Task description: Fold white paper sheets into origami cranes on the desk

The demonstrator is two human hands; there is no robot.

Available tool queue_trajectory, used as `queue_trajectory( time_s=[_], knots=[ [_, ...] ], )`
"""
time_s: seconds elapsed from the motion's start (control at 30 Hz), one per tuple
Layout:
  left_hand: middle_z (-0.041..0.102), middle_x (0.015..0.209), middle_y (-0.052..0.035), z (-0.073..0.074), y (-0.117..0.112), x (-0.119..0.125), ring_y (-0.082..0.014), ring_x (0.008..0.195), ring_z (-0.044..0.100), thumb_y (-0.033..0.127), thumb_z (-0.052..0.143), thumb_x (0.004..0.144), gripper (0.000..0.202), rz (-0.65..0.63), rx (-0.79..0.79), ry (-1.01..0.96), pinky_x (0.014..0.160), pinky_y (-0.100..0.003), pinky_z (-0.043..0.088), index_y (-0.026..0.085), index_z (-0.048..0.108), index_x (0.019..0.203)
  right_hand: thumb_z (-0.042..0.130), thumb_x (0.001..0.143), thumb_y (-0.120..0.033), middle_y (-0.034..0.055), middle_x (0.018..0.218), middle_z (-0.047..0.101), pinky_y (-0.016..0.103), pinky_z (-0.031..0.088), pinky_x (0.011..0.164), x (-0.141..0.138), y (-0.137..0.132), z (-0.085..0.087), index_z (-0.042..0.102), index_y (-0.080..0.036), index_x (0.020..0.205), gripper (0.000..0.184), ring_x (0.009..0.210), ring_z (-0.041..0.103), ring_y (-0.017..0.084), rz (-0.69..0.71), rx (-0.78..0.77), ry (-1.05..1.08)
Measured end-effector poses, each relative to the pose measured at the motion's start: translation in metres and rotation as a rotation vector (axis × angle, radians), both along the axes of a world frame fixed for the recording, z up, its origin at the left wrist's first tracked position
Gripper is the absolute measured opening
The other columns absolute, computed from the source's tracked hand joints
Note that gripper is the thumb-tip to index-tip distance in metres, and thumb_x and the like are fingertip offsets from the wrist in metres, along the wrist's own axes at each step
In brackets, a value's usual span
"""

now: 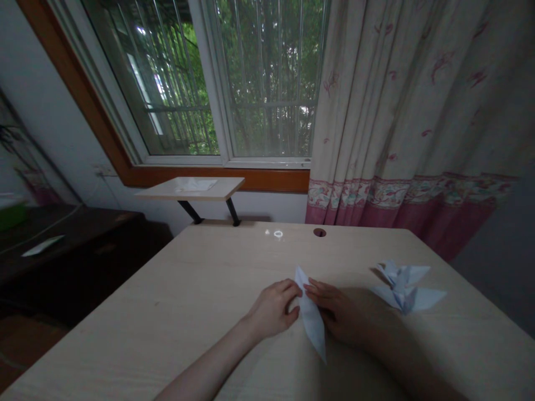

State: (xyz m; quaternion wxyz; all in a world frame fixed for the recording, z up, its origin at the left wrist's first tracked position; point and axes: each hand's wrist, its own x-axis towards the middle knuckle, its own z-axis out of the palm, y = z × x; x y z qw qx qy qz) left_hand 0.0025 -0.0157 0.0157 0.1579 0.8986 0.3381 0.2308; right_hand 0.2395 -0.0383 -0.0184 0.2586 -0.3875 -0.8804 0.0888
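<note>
Between my two hands is a sheet of white paper (313, 324), folded into a long narrow diamond, its points toward the window and toward me. My left hand (276, 306) grips its left edge, with fingers curled and the thumb bent below them. From the other side my right hand (334, 309) presses on its right edge near the upper half, fingers together on the paper. The right thumb is mostly hidden. Right of my hands sit folded white paper cranes (404, 292) with spread wings, close together on the desk.
The pale wooden desk (200, 289) has a round cable hole (320, 233) near its back edge. A small raised shelf (167, 190) on black legs bears white paper (196, 184). A dark cabinet (104, 234) stands left; a curtain (376, 139) hangs beside the window.
</note>
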Motion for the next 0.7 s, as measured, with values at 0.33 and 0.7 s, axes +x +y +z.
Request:
queue_trajectory(
  time_s=[0.33,0.7],
  knots=[
    [0.06,0.113,-0.0033,0.002,-0.001,0.0,-0.0202,0.1,0.06,0.032,0.065,0.084,0.027,-0.047,0.044,0.093,0.088,-0.03,0.048,0.024,0.057,0.109,0.047,0.076,-0.006,0.0117,0.127,0.063,0.046,0.046,0.101,-0.005,-0.002,0.003,0.057,-0.018,0.13,0.056,0.119,0.056,0.023,-0.02,0.013,-0.019],
    [0.067,0.098,-0.0038,-0.005,0.001,0.006,-0.017,0.094,0.062,0.028,0.058,0.091,0.015,-0.002,-0.123,-0.17,0.085,-0.025,0.048,0.019,0.065,0.081,0.048,0.089,-0.015,0.0064,0.101,0.07,0.036,0.052,0.09,-0.014,-0.012,0.029,0.065,-0.022,0.099,0.021,0.095,0.066,0.021,-0.143,-0.066,0.037]
  ],
)
